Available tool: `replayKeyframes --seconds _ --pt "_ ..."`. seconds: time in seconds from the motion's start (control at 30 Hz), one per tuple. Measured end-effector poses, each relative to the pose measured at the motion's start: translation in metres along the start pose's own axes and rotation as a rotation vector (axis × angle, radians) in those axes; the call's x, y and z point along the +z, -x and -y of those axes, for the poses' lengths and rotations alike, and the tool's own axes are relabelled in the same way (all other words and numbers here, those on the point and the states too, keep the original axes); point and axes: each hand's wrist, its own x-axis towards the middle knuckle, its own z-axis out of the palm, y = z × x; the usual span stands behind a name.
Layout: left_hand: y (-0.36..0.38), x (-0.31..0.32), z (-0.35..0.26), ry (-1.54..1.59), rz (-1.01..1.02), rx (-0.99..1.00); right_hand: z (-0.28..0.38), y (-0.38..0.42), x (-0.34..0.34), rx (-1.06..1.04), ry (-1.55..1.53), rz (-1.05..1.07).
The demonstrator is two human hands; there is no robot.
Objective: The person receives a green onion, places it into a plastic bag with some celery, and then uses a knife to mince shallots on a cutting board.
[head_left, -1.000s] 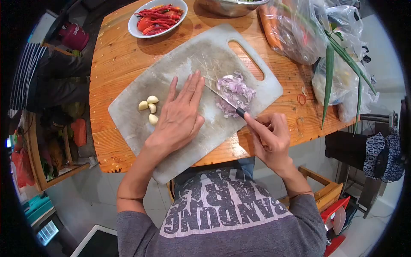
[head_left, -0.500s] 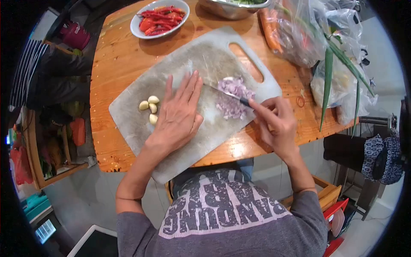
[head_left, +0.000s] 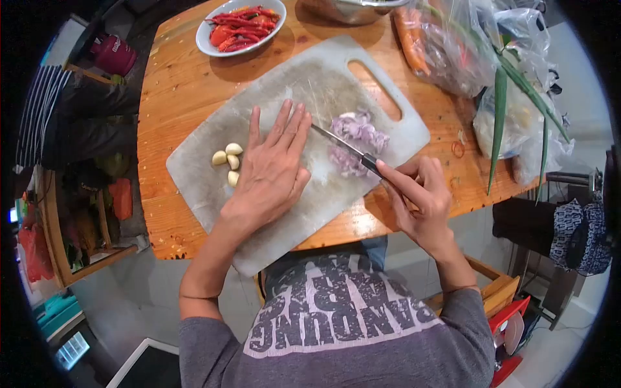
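Observation:
My left hand (head_left: 272, 169) lies flat on the white cutting board (head_left: 259, 258), fingers stretched out and pointing away from me. In my right hand (head_left: 424, 200), at the board's near right edge, is a small knife (head_left: 369, 160) with a dark handle. Its blade slants up and left, the tip close to my left fingertips. Chopped shallots (head_left: 361, 132) lie in a pile on the right part of the board, and the blade passes over their left edge. Several peeled garlic cloves (head_left: 233, 149) sit just left of my left hand.
Beyond the board stands a white bowl (head_left: 204, 44) of red chilies and tomatoes. A metal bowl (head_left: 356, 11) is at the far edge. Plastic bags (head_left: 453, 55) with carrots (head_left: 411, 42) and green leaves (head_left: 499, 123) fill the table's right side.
My right hand has shifted slightly down, and more of the knife's handle shows. The blade has tilted a little more steeply. My left hand stays on the board.

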Motion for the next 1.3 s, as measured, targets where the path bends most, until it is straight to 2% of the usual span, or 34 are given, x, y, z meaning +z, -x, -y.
replayKeyframes --seconds 0.17,0.33,0.43,0.53,0.67,0.8,1.03,1.17,1.3 --pt "0.004 -0.005 0.002 0.006 0.01 -0.002 0.017 0.027 0.018 -0.065 0.045 0.068" --pt "0.003 -0.004 0.001 0.037 0.001 0.001 0.018 0.029 0.021 0.034 -0.085 -0.055" --pt "0.002 -0.004 -0.002 0.044 -0.004 0.006 0.01 0.038 0.029 0.069 -0.044 0.01" --pt "0.004 -0.008 -0.005 0.066 0.04 0.012 0.028 0.037 0.015 0.049 -0.096 -0.043" --pt "0.001 -0.01 -0.005 0.044 0.054 0.024 0.019 0.045 0.026 0.1 -0.055 -0.034" --pt "0.002 -0.011 -0.006 0.064 0.07 0.043 0.035 0.044 0.022 0.043 -0.08 -0.062" --pt "0.002 -0.008 -0.005 0.063 0.054 0.04 0.023 0.047 0.031 0.121 -0.14 -0.05" --pt "0.003 -0.006 -0.005 0.03 0.051 0.028 0.013 0.043 0.024 0.033 -0.09 -0.073" --pt "0.001 -0.005 -0.006 0.047 0.059 0.028 0.014 0.04 0.019 0.06 -0.134 -0.101"
